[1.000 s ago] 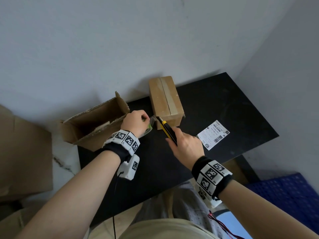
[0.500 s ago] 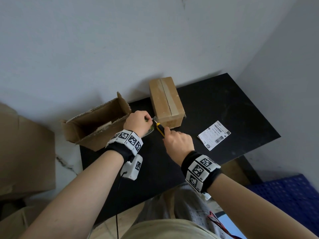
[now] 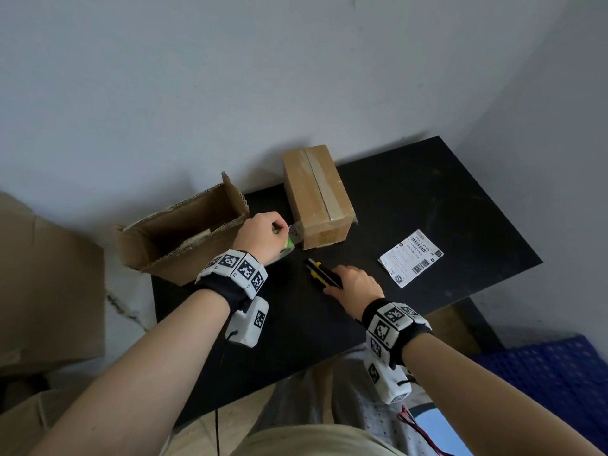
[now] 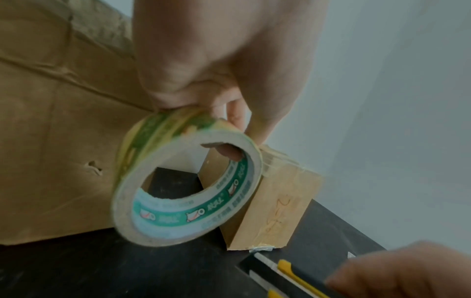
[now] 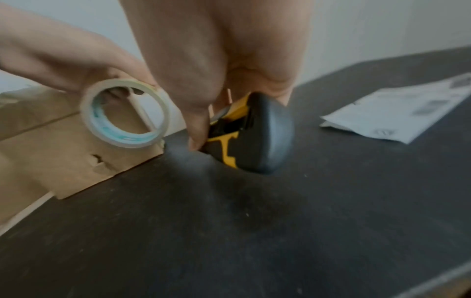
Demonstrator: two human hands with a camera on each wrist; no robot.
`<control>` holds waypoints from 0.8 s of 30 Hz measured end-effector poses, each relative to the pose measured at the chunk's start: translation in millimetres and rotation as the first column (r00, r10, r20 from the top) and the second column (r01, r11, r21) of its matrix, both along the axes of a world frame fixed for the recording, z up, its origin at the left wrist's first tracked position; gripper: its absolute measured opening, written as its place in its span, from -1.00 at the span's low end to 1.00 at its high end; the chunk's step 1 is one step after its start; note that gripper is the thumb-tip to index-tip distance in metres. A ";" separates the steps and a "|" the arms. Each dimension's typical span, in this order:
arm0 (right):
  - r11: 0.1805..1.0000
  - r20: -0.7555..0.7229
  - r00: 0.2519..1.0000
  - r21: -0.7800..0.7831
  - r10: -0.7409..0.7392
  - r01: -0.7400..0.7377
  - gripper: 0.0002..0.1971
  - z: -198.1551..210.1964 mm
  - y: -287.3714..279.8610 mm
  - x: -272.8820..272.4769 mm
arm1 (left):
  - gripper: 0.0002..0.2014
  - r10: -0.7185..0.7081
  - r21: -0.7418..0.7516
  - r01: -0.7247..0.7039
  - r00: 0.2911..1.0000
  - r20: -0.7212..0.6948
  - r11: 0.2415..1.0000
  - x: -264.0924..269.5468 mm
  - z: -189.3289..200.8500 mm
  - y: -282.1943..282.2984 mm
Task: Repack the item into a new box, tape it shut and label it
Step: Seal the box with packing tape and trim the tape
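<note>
A small brown box (image 3: 316, 195), taped along its top seam, stands on the black table (image 3: 427, 199) near the wall. My left hand (image 3: 278, 229) grips a roll of clear tape (image 4: 188, 187) with a green-printed core, held upright against the box's near end. A short strip of tape (image 3: 294, 231) lies between roll and box; I cannot tell whether it is cut. My right hand (image 3: 337, 281) holds a black and yellow utility knife (image 3: 320, 273) low on the table, just in front of the box, its blade out toward the box. A white shipping label (image 3: 411, 258) lies flat to the right.
An open, worn cardboard box (image 3: 184, 232) lies on its side at the table's left end, close behind my left hand. More cardboard (image 3: 49, 291) stands on the floor at left. A blue crate (image 3: 552, 380) sits at lower right. The wall runs right behind the boxes.
My right hand brought the knife up to the tape between roll and box, then drew it back and down onto the table. The left hand has kept the roll at the box's end.
</note>
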State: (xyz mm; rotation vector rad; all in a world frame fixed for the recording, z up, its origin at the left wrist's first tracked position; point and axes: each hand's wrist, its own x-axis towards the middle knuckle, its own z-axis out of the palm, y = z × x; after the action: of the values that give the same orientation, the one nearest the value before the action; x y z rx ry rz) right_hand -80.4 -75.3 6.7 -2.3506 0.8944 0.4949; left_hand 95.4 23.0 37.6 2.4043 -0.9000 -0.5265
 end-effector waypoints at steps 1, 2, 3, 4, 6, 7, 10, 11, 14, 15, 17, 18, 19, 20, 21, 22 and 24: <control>0.998 0.008 1.000 0.054 -0.021 0.021 -0.56 -6.6 -2.5 -0.6 | -0.93 -0.003 -0.006 0.003 1.000 -0.009 1.000 -0.1 -0.8 0.6; 0.996 0.016 0.999 0.086 -0.031 0.029 -0.55 -12.4 -4.0 -1.2 | -0.93 -0.009 -0.010 0.009 1.000 -0.020 1.000 -0.3 -1.3 1.3; 0.995 0.020 0.999 0.099 -0.034 0.032 -0.54 -18.0 -4.6 -2.0 | -0.92 -0.014 -0.011 0.013 0.999 -0.030 1.000 -0.8 -1.5 1.9; 0.994 0.027 0.999 0.101 -0.034 0.031 -0.53 -23.0 -4.6 -3.0 | -0.91 -0.011 -0.009 0.010 0.999 -0.042 1.000 -1.5 -1.4 2.3; 0.997 0.046 0.999 0.080 -0.019 0.015 -0.51 -31.1 -4.4 -4.5 | -0.88 0.008 0.000 -0.008 0.998 -0.063 1.000 -3.0 -1.7 2.4; 0.998 0.055 0.998 0.064 -0.006 0.002 -0.51 -34.3 -4.5 -5.2 | -0.86 0.012 0.007 -0.012 0.997 -0.072 1.000 -3.8 -2.3 2.4; 0.998 0.046 0.997 0.007 0.069 -0.070 -0.53 -41.0 -7.4 -7.0 | -0.84 0.013 0.022 -0.011 0.996 -0.089 1.000 -6.6 -3.2 2.3; 0.995 0.047 0.994 -0.035 0.097 -0.095 -0.54 -39.8 -8.7 -7.2 | -0.83 0.013 0.023 -0.011 0.995 -0.096 1.000 -7.2 -3.2 2.3; 0.945 0.311 0.928 -0.311 0.205 -0.104 -0.66 -25.9 -10.8 -5.4 | -0.84 0.013 0.015 -0.012 0.994 -0.105 1.000 -8.0 -3.2 1.1; 0.903 0.429 0.865 -0.425 0.261 -0.062 -0.70 -19.1 -10.9 -2.5 | -0.83 0.012 0.016 -0.011 0.994 -0.106 1.000 -8.2 -2.7 0.8; 0.818 0.538 0.756 -0.575 0.374 0.003 -0.64 -4.1 -12.9 8.6 | -0.82 0.012 0.016 -0.010 0.993 -0.114 1.000 -8.4 -2.0 0.1; 0.791 0.524 0.742 -0.612 0.419 -0.015 -0.57 2.7 -15.6 16.4 | -0.81 0.011 0.016 -0.009 0.993 -0.119 1.000 -8.8 -1.3 -0.1; 0.764 0.482 0.747 -0.643 0.458 -0.053 -0.48 9.1 -19.6 25.0 | -0.80 0.012 0.017 -0.010 0.993 -0.121 1.000 -9.3 -0.5 -0.1; 0.733 0.422 0.760 -0.673 0.494 -0.103 -0.39 12.4 -24.8 32.9 | -0.80 0.016 0.019 -0.014 0.992 -0.122 1.000 -9.7 0.6 0.0; 0.702 0.348 0.779 -0.694 0.521 -0.160 -0.30 15.4 -29.9 39.3 | -0.81 0.021 0.016 -0.019 0.992 -0.127 1.000 -9.9 1.2 0.5; 0.675 0.268 0.794 -0.702 0.545 -0.227 -0.24 18.9 -34.0 43.7 | -0.81 0.024 0.012 -0.022 0.990 -0.136 1.000 -10.3 1.7 1.2; 0.650 0.145 0.803 -0.677 0.578 -0.345 -0.22 24.4 -41.0 48.2 | -0.82 0.016 0.008 -0.015 0.988 -0.155 1.000 -11.2 2.0 2.6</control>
State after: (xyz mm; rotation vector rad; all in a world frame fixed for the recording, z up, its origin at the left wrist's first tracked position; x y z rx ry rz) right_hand -32.2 -116.3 31.1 -3.1773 0.2566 -0.0859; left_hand 84.2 25.6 39.6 2.3374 -0.8130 -0.7010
